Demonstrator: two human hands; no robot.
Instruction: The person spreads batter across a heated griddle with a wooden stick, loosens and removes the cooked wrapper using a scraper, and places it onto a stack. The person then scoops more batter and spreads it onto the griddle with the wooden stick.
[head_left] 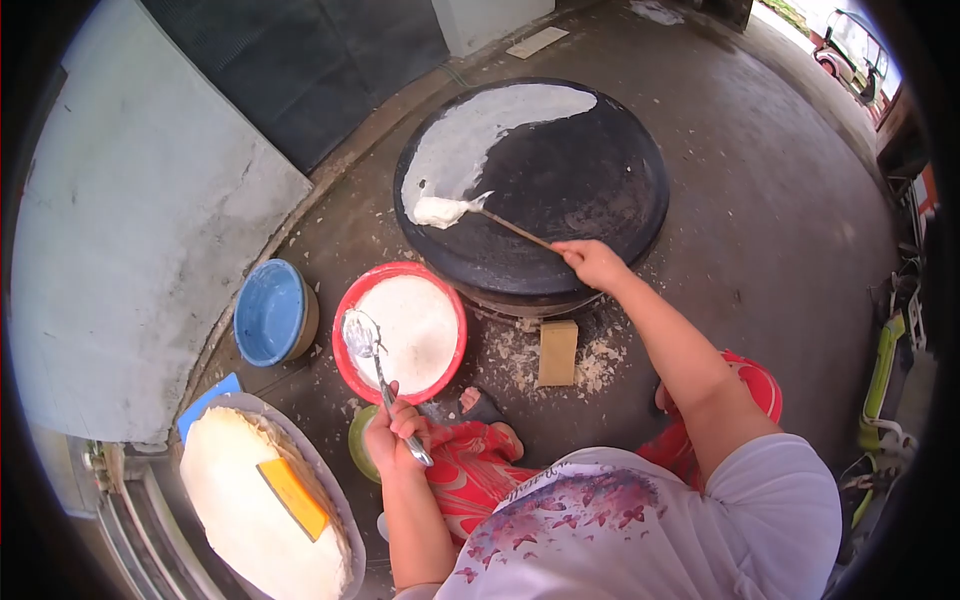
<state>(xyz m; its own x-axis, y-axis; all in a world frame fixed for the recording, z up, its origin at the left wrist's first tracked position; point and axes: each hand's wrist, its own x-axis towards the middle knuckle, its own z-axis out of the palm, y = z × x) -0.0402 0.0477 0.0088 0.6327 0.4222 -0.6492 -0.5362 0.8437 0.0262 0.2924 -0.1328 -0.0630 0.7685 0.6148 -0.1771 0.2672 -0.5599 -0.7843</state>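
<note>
My right hand is closed around the thin handle of a batter spreader, whose far end is buried in a lump of white batter. That end rests at the left side of a big round black griddle. A curved band of thin batter covers the griddle's left and upper edge; the rest of its surface is dark. In my left hand is a metal ladle, its bowl smeared with white, held over the rim of a red basin full of pale batter.
A blue basin stands left of the red one. At lower left, a tall stack of thin round pancakes carries a yellow scraper. A tan block and scattered crumbs lie before the griddle. A green container is partly hidden.
</note>
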